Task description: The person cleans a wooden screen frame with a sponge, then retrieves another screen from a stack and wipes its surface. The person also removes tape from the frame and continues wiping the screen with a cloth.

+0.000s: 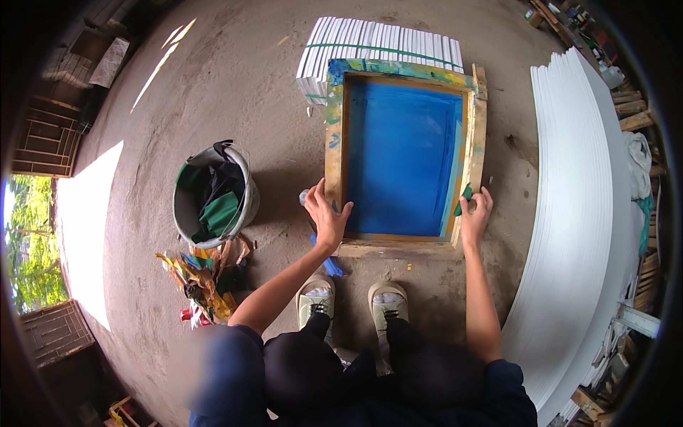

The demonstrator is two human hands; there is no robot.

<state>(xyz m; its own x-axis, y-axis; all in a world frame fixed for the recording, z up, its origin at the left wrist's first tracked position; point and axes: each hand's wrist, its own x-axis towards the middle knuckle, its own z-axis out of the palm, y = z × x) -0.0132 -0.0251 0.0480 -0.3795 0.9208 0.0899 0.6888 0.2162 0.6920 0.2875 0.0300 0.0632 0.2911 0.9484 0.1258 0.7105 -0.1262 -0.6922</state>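
In front of me is a wooden screen-printing frame, its bars smeared with paint and its mesh blue. My left hand rests at the lower part of its left bar, thumb and fingers spread apart. On the opposite bar, my right hand pinches a small green cloth near the lower right corner. The far side of the frame lies against a strapped stack of white sheets.
Left of the frame stands a bucket with dark and green cloths inside. Crumpled, paint-stained scraps lie beside it. A blue strip is near my left shoe. Tall white sheets are stacked along the right.
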